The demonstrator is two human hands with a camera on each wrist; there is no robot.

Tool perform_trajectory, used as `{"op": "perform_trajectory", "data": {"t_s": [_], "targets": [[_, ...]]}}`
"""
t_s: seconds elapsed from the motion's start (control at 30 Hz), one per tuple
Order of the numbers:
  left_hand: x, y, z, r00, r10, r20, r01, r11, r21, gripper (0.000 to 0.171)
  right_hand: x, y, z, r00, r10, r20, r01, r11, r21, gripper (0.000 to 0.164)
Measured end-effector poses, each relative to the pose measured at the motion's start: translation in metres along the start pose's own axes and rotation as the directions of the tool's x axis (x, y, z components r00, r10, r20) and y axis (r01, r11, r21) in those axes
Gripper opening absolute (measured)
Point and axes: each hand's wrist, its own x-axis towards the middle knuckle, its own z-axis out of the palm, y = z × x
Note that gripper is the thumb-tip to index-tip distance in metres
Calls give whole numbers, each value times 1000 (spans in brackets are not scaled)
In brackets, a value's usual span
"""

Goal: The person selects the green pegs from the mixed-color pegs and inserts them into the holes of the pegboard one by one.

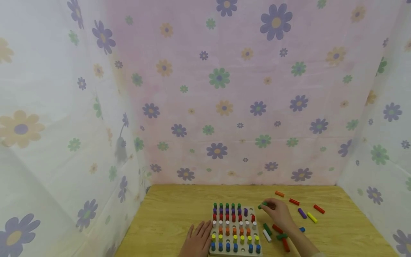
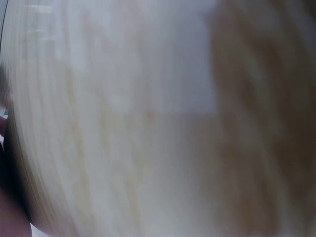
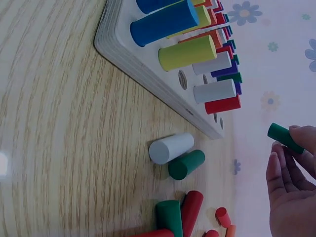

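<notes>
A wooden pegboard (image 3: pixel 148 81) holds rows of coloured pegs: green at the back, then purple, red, white, orange, yellow and blue at the front. Several holes in it show bare. My right hand (image 1: pixel 278 213) pinches a green peg (image 3: pixel 285 137) between thumb and fingertips, raised by the board's back right corner. That peg lies nearly sideways in the head view. On the table, my left hand (image 1: pixel 197 240) lies with fingers extended, fingertips at the board's left edge. The left wrist view shows only blurred tabletop and a sliver of skin.
Right of the board lie a white peg (image 1: pixel 267 235), a green peg (image 1: pixel 267 228) and several red ones. Farther off are an orange peg (image 1: pixel 279 193), a purple peg (image 1: pixel 302 213) and a yellow peg (image 1: pixel 312 217). Flowered sheets enclose the wooden table (image 1: pixel 173 200).
</notes>
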Motion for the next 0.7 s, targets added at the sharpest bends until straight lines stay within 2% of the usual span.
{"op": "perform_trajectory", "data": {"t_s": [0.27,0.47,0.6,0.7], "targets": [[-2,-1,-1,1000,28,-10,-28,1000,-13,58,3,-6,9,1000,8,22,-9,999,40,15],[-1,-2,1,998,53,-34,-54,998,-14,58,7,-6,15,1000,7,9,-7,1000,28,12],[0,-3,2,998,51,-34,-51,999,-14,58,9,-6,19,1000,4,12,-4,1000,4,10],[0,-2,1,999,32,-5,-32,999,-10,59,8,-6,21,999,27,25,-27,1000,2,10]]}}
